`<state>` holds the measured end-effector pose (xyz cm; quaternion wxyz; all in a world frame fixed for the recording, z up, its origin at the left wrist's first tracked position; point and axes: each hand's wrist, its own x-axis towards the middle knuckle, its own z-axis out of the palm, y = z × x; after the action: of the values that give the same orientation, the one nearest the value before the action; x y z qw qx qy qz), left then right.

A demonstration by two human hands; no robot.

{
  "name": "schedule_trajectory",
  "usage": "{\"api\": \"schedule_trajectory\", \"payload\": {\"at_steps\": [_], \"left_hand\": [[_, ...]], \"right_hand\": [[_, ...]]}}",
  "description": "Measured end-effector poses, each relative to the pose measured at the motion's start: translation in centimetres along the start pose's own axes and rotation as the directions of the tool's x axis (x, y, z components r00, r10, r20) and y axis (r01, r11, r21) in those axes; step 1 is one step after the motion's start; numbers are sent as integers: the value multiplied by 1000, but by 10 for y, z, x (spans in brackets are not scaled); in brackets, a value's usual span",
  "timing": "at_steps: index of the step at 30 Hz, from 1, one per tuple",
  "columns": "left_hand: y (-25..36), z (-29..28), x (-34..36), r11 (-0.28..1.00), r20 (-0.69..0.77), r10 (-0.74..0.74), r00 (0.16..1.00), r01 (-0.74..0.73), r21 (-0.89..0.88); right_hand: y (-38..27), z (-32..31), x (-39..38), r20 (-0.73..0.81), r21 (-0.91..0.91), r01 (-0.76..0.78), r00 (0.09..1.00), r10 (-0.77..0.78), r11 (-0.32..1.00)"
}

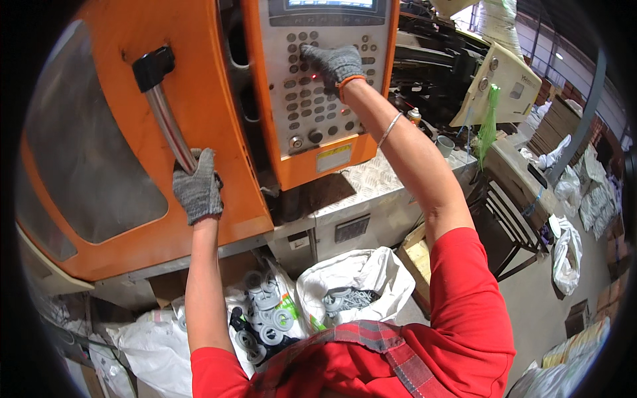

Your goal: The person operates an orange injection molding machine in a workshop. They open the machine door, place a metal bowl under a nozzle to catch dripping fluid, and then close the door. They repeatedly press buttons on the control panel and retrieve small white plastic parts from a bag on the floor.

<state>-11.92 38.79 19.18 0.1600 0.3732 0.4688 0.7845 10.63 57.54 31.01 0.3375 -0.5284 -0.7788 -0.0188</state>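
Note:
My left hand [198, 186], in a grey knitted glove, is wrapped round the lower end of a metal door handle [168, 119] with a black bracket on top. The handle is fixed to an orange machine door [206, 86] with a dark window [99, 159]. My right hand [336, 64], gloved in grey with an orange cuff, reaches onto the upper rows of a button control panel [298, 106]. Its index finger points out and touches or nearly touches a button; the other fingers look curled. A red light glows beside the hand. Part of a lit screen [332, 3] shows above.
Below the machine stand a white sack [391, 278] of small grey parts and another bag with grey round plastic parts [269, 302]. A metal ledge [371, 182] runs under the panel. At right are a cream machine cover [497, 86], green strands [490, 123] and a dark rack [507, 219].

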Motion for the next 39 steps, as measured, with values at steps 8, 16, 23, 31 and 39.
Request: {"api": "schedule_trajectory", "payload": {"at_steps": [8,16,23,31,39], "left_hand": [[-4,0,3,999,-25,-2,1000,1,-45],[-1,2,-1,999,-18,-6,1000,6,-53],[-3,0,1,999,-18,22,1000,-23,-33],[0,0,-2,999,-24,8,1000,-9,-47],[1,2,-3,998,-12,46,999,-47,-45]], "right_hand": [[-9,-6,-4,-48,247,-42,997,56,968],[0,3,2,-78,263,-4,997,26,965],[3,6,-4,-23,489,-78,995,102,869],[23,24,-35,-94,572,-50,987,127,818],[24,39,-29,-75,444,5,997,32,896]]}}
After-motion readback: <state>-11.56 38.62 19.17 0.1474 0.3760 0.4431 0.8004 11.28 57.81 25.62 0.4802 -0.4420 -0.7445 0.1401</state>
